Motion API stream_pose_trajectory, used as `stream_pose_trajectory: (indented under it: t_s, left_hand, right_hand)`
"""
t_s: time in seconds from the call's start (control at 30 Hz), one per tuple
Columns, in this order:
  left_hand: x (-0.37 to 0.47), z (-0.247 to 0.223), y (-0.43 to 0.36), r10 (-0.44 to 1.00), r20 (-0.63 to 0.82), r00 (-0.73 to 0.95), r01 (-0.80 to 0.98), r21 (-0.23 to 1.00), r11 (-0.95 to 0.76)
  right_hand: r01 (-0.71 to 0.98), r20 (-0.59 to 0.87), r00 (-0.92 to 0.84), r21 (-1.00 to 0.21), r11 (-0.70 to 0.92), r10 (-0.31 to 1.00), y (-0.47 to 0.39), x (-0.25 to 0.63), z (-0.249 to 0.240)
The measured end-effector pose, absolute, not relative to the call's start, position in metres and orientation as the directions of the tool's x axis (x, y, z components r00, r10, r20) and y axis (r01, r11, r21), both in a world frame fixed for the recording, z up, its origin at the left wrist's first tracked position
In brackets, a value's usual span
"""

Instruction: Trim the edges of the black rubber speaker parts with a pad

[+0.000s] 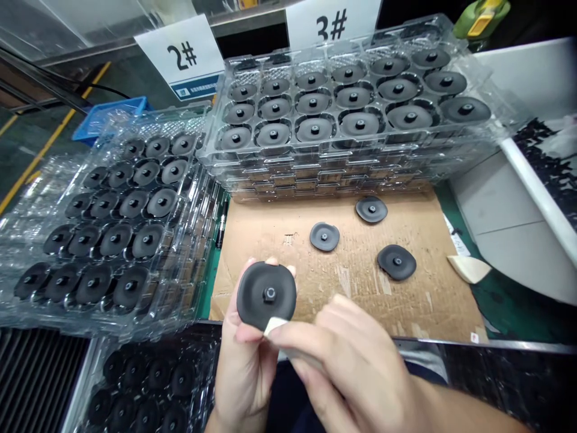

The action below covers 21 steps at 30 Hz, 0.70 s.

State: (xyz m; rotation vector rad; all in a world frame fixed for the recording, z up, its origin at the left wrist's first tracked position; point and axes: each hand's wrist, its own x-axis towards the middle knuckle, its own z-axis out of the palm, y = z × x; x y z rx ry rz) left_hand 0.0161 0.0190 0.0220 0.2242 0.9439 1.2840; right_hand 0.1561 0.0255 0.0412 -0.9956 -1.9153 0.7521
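Observation:
A round black disc (pixel 252 304) with a small raised hub in its middle is held by my left hand (pixel 246 361), its fingers curled round the rim from beneath. Pinched in my right hand (pixel 356 355) is a flat pale tool (pixel 275 325), mostly covered by the fingers. Its white tip meets the lower rim of the disc, close to my left thumb. Beyond my hands, a cardboard sheet (pixel 270 222) carries three similar loose discs: one near the middle (pixel 324 237), one farther back (pixel 371 210) and one at the right (pixel 396 262).
Stacked clear plastic trays (pixel 315 162) filled with black discs stand at the back, and another stack (pixel 180 282) stands left. A pale wedge-shaped piece (pixel 469 269) lies right, beside a white bin (pixel 518 222). A black pen (pixel 221 224) lies at the cardboard's left edge.

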Motion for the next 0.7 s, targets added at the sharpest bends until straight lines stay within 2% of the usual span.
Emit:
stream_pose_trajectory:
  t_s: [0.07,0.2,0.27,0.4,0.5,0.57,0.6,0.7]
  left_hand:
    - [0.017,0.018,0.021,0.885,-0.463,-0.05,-0.724,0.627,0.287]
    - [0.018,0.013,0.021,0.899,-0.428,-0.089,-0.755,0.618,0.22]
    - [0.018,0.012,0.02,0.89,-0.45,-0.07,-0.766,0.596,0.241]
    - [0.019,0.012,0.02,0.887,-0.459,-0.045,-0.775,0.576,0.258]
    - [0.023,0.011,0.018,0.896,-0.441,-0.043,-0.751,0.606,0.263]
    - [0.026,0.01,0.014,0.91,-0.413,-0.024,-0.731,0.628,0.266]
    - [0.026,0.009,0.012,0.914,-0.406,0.003,-0.725,0.629,0.282]
    - [0.022,0.006,0.008,0.878,-0.463,0.122,-0.703,0.584,0.406]
  right_hand:
    - [0.349,0.363,-0.337,-0.808,0.474,0.869,0.033,0.158,0.031]
    - [0.505,0.16,-0.073,-0.845,0.175,0.984,0.042,0.165,-0.008]
    - [0.515,0.097,-0.101,-0.846,0.136,0.99,0.034,0.165,-0.031]
    - [0.53,0.08,-0.255,-0.822,0.209,0.964,0.019,0.166,-0.057]
    - [0.537,0.1,-0.175,-0.824,0.18,0.98,0.026,0.17,-0.039]
    - [0.519,0.187,-0.123,-0.825,0.223,0.975,0.034,0.171,-0.011]
    - [0.493,0.265,-0.145,-0.816,0.302,0.953,0.037,0.17,0.003]
    - [0.361,0.454,-0.332,-0.749,0.556,0.827,0.036,0.162,0.035]
